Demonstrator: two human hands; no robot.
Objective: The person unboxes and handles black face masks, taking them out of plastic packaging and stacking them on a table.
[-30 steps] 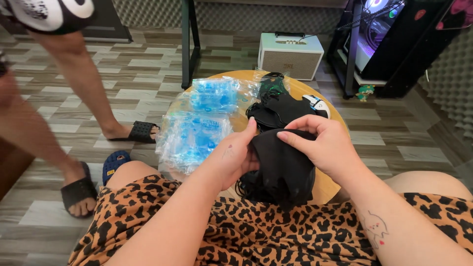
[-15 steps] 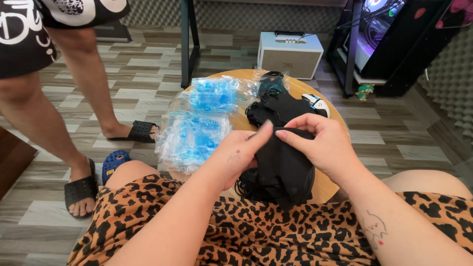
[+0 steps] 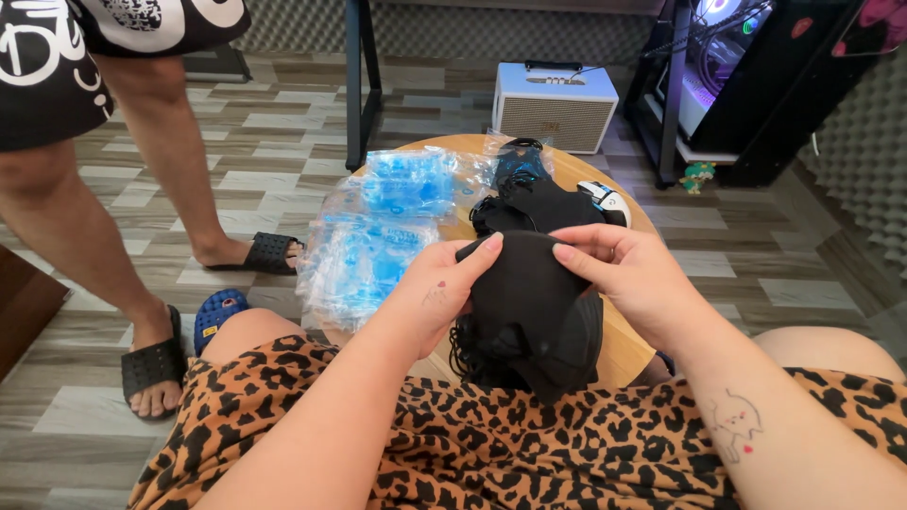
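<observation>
left hand (image 3: 436, 295): we pinch the left edge of the black masks (image 3: 529, 307), fingers shut on them
right hand (image 3: 631, 280): thumb and fingers clamp the top right edge of the same stack
masks: held above our lap, at the near edge of the round wooden table (image 3: 619, 345)
packets (image 3: 378, 231): clear plastic with blue print, heaped on the table's left side
loose black pile (image 3: 529, 203): on the table behind the hands
speaker (image 3: 555, 106): white box on the floor beyond the table
bystander: bare legs, black sandals (image 3: 269, 253), at left

Home room w/ gaming setup: lit PC tower (image 3: 727, 57), foam wall panels (image 3: 864, 142), wood-look floor (image 3: 274, 170).
</observation>
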